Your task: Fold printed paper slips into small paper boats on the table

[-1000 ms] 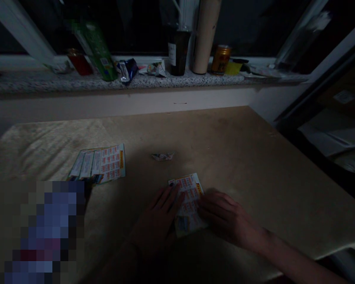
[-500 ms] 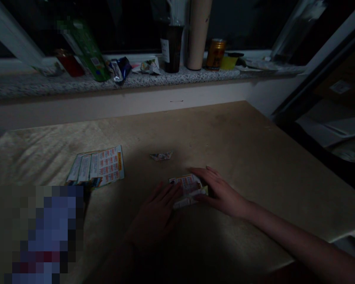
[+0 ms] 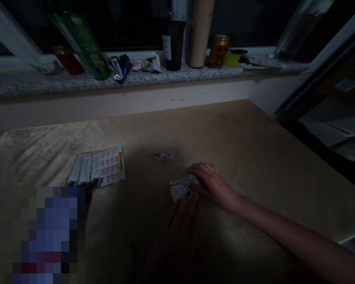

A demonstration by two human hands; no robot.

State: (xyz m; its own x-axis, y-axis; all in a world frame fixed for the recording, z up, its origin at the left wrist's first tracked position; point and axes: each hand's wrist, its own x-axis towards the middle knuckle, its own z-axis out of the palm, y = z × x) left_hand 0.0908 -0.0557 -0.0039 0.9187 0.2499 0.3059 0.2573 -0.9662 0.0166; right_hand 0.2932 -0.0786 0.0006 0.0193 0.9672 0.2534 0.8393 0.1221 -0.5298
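A small printed paper card (image 3: 178, 191) lies on the table between my hands and now appears folded over. My right hand (image 3: 217, 187) holds its right side, thumb on the near part and fingers curled at the far edge. My left hand (image 3: 182, 217) is in deep shadow, its fingers stretched forward with the tips on the card's near edge. Just beyond the card sits a little folded paper boat (image 3: 163, 156), apart from both hands. Several overlapping printed cards (image 3: 102, 167) lie to the left.
A granite windowsill (image 3: 148, 81) runs along the back, with a green bottle (image 3: 91, 57), a red-filled jar (image 3: 68, 60), a crumpled wrapper (image 3: 120, 68), a dark cup (image 3: 174, 45), a cardboard tube (image 3: 200, 35) and a gold can (image 3: 219, 52). A pixelated patch covers the lower left.
The card's raised flap has been folded over, showing a different printed face. My left hand has shifted right and nearer, onto the card's near edge. My right hand stays at its right side.
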